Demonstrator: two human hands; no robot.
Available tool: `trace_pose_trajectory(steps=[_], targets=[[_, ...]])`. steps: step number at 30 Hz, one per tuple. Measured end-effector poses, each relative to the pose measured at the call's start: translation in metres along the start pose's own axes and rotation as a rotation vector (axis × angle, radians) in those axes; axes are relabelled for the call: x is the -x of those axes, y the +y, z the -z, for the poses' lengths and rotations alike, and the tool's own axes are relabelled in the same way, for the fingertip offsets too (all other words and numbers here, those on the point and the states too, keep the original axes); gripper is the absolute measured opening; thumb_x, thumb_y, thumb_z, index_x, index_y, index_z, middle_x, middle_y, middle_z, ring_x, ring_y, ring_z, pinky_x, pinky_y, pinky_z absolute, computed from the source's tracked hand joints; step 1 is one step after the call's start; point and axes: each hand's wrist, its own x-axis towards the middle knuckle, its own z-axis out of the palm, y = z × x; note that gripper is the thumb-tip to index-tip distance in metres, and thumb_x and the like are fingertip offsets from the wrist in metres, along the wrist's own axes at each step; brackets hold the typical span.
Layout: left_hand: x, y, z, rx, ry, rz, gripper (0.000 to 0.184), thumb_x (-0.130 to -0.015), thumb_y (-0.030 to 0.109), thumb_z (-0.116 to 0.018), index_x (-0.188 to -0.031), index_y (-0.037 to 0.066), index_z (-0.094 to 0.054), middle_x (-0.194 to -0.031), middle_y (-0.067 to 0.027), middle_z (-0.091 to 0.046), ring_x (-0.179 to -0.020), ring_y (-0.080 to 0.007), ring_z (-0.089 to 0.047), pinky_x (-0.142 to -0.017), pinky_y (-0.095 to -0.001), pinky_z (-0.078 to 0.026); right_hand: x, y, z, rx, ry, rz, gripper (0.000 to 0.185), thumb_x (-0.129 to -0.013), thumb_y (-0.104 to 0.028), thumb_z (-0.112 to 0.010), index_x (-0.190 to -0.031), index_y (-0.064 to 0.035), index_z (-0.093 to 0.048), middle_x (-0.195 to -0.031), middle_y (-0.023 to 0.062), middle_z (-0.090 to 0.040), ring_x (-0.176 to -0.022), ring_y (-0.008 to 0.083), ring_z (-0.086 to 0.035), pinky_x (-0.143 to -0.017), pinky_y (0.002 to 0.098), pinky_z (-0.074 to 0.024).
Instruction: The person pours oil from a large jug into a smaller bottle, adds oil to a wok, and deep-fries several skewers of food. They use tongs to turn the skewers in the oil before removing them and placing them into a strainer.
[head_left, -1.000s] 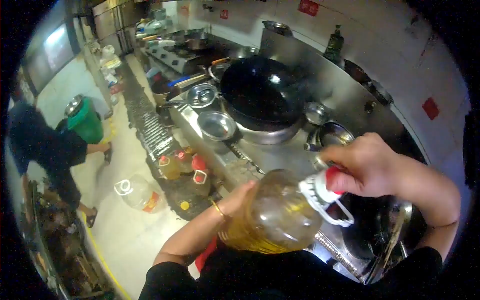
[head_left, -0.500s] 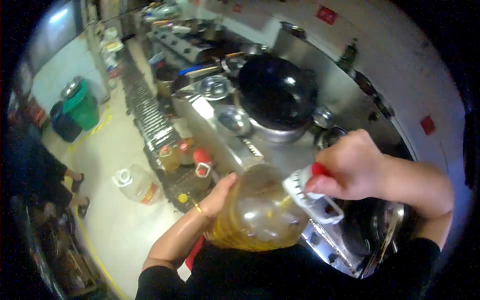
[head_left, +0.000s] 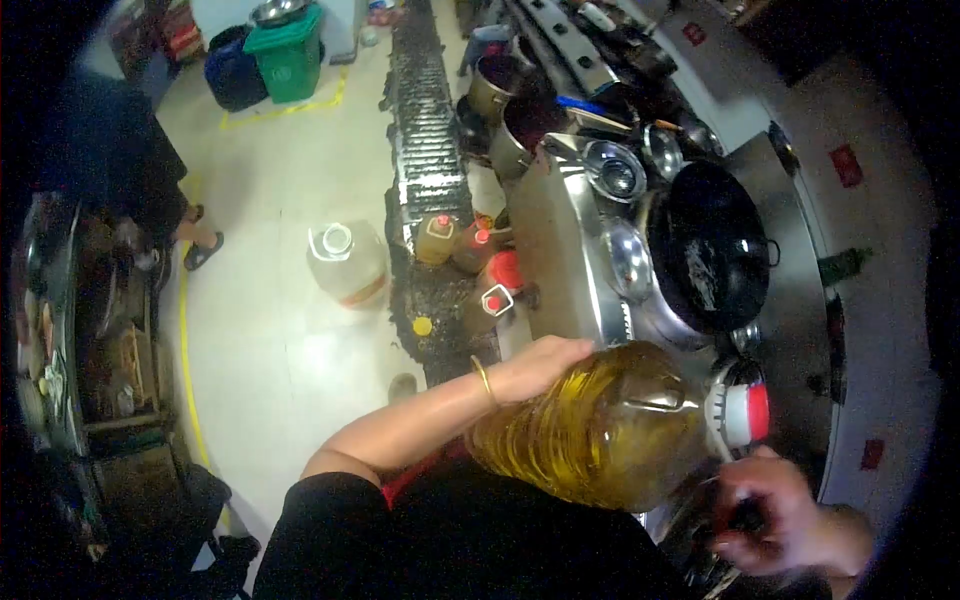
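Observation:
A large clear plastic oil jug [head_left: 620, 430] of yellow oil lies tilted across my front, its red-capped neck pointing right. My left hand [head_left: 545, 368] lies over its upper side near the base, holding it. Just below the red cap [head_left: 758, 411] and the white neck handle is my right hand [head_left: 770, 510], fingers curled and blurred; whether they grip the handle I cannot tell. A black wok [head_left: 715, 250] sits on the steel stove beyond the jug.
A larger clear jug [head_left: 348, 265] stands on the pale floor. Several red-capped bottles [head_left: 437, 240] cluster by the floor drain grate [head_left: 430, 130]. Metal bowls [head_left: 625, 260] line the stove edge. A green bin [head_left: 285, 60] stands at the back; a person [head_left: 130, 150] is at left.
The jug has turned, its neck swinging right and its cap facing away to the right. My right hand has left the red cap and dropped below the neck. The view has turned left.

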Motion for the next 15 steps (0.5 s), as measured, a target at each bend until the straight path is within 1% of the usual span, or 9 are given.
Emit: trace_pose_trajectory(steps=[2,3,4,5,7,8,10,11,15], targets=[[0.005,-0.013,0.023,0.003,0.074,-0.051,0.045,-0.091,0.034,-0.031,-0.099,-0.003,-0.056,-0.098,-0.0096,-0.061,-0.086,-0.0182,-0.054,-0.082,-0.0293,-0.041,-0.015,0.013,0.004,-0.810,0.249,-0.266,0.063,-0.063,-0.014,-0.076,-0.110,-0.0026,-0.035,-0.085,0.0119,-0.056,-0.064,0.0158,-0.054,-0.056,0.0290,-0.0426],[0.009,-0.021,0.038,0.018,0.164,-0.075,0.045,-0.091,0.034,-0.031,-0.100,-0.001,-0.056,-0.100,-0.0093,-0.060,-0.089,-0.0181,-0.053,-0.084,-0.0299,-0.040,-0.032,0.017,0.003,-1.071,0.348,-0.357,0.061,-0.062,-0.010,-0.076,-0.107,-0.0038,-0.036,-0.090,0.0151,-0.054,-0.063,0.0166,-0.054,-0.052,0.0258,-0.0441],[0.014,-0.031,0.055,0.032,0.254,-0.100,0.045,-0.091,0.035,-0.031,-0.102,0.000,-0.057,-0.102,-0.0089,-0.059,-0.092,-0.0180,-0.053,-0.086,-0.0305,-0.039,-0.058,0.026,0.003,-0.923,0.170,-0.226,0.059,-0.063,-0.009,-0.075,-0.108,-0.0038,-0.036,-0.089,0.0138,-0.054,-0.064,0.0162,-0.053,-0.054,0.0260,-0.0443],[0.020,-0.049,0.080,0.126,0.379,-0.010,0.044,-0.091,0.035,-0.032,-0.104,0.002,-0.058,-0.103,-0.0084,-0.059,-0.096,-0.0190,-0.053,-0.089,-0.0320,-0.038,-0.093,0.043,0.001,-0.773,-0.006,-0.093,0.058,-0.064,-0.007,-0.073,-0.108,-0.0038,-0.036,-0.089,0.0125,-0.053,-0.065,0.0157,-0.053,-0.055,0.0261,-0.0444],[0.048,-0.083,0.135,-0.120,0.788,0.020,0.040,-0.091,0.032,-0.033,-0.104,0.003,-0.058,-0.100,-0.0080,-0.059,-0.095,-0.0202,-0.053,-0.089,-0.0323,-0.037,-0.154,0.067,-0.021,-0.636,-0.237,-0.065,0.049,-0.067,-0.017,-0.069,-0.105,-0.0042,-0.041,-0.083,0.0107,-0.055,-0.071,0.0194,-0.055,-0.062,0.0286,-0.0449],[0.074,-0.102,0.155,-0.104,1.032,0.131,0.036,-0.089,0.030,-0.038,-0.105,0.005,-0.057,-0.097,-0.0071,-0.059,-0.093,-0.0192,-0.052,-0.087,-0.0316,-0.037,-0.182,0.074,-0.041,-0.649,-0.289,-0.175,0.045,-0.070,-0.029,-0.066,-0.102,-0.0046,-0.046,-0.079,0.0101,-0.056,-0.077,0.0235,-0.058,-0.068,0.0309,-0.0453],[0.134,-0.130,0.182,0.272,1.307,0.280,0.032,-0.085,0.031,-0.048,-0.103,0.006,-0.054,-0.093,-0.0043,-0.058,-0.085,-0.0125,-0.052,-0.078,-0.0274,-0.039,-0.235,0.122,-0.100,-0.597,-0.297,-0.206,0.034,-0.073,-0.023,-0.065,-0.096,-0.0066,-0.046,-0.080,0.0070,-0.055,-0.071,0.0185,-0.055,-0.066,0.0287,-0.0449],[0.163,-0.137,0.187,0.389,1.408,0.337,0.027,-0.085,0.030,-0.050,-0.098,0.006,-0.054,-0.086,-0.0025,-0.057,-0.078,-0.0101,-0.051,-0.074,-0.0244,-0.040,-0.262,0.150,-0.135,-0.642,-0.209,-0.238,0.030,-0.074,-0.020,-0.063,-0.093,-0.0061,-0.046,-0.078,0.0058,-0.054,-0.069,0.0168,-0.053,-0.065,0.0277,-0.0441],[0.281,-0.182,0.168,0.460,1.641,0.642,0.016,-0.085,0.024,-0.048,-0.078,0.010,-0.051,-0.068,0.0004,-0.050,-0.062,-0.0088,-0.048,-0.059,-0.0210,-0.042,-0.360,0.272,-0.280,-0.719,-0.062,-0.363,0.017,-0.078,-0.019,-0.057,-0.085,-0.0029,-0.053,-0.071,0.0032,-0.054,-0.064,0.0146,-0.049,-0.061,0.0271,-0.0417]])
